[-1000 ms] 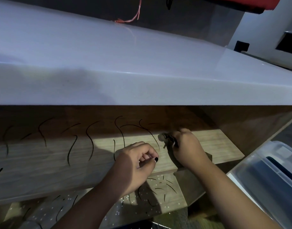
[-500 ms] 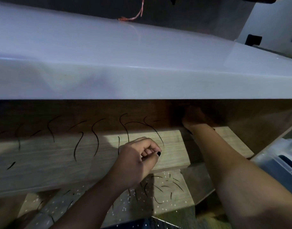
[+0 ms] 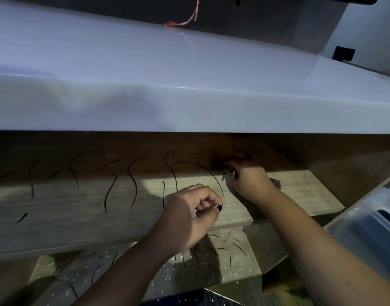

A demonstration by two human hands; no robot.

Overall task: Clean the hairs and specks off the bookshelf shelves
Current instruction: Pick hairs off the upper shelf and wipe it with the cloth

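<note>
The upper wooden shelf (image 3: 300,195) carries several long black hairs (image 3: 132,180) across its left and middle. My right hand (image 3: 249,180) is at the back of this shelf, under the white top, its fingertips pinching a small dark clump (image 3: 228,173) beside the rightmost hairs. Curled into a loose fist, my left hand (image 3: 189,215) rests on the shelf's front edge; nothing shows in it. The lower shelf (image 3: 244,272) holds short black hairs (image 3: 238,246) and white specks, partly hidden by my left forearm.
The bookshelf's glossy white top (image 3: 189,85) overhangs the shelves and shades their back. A red string (image 3: 185,21) lies on its far edge. A clear plastic bin (image 3: 366,228) stands close at the right, beside my right forearm.
My right hand went deep into the shade under the top, then came back forward to the rightmost hairs. My left hand stayed on the shelf's front edge.
</note>
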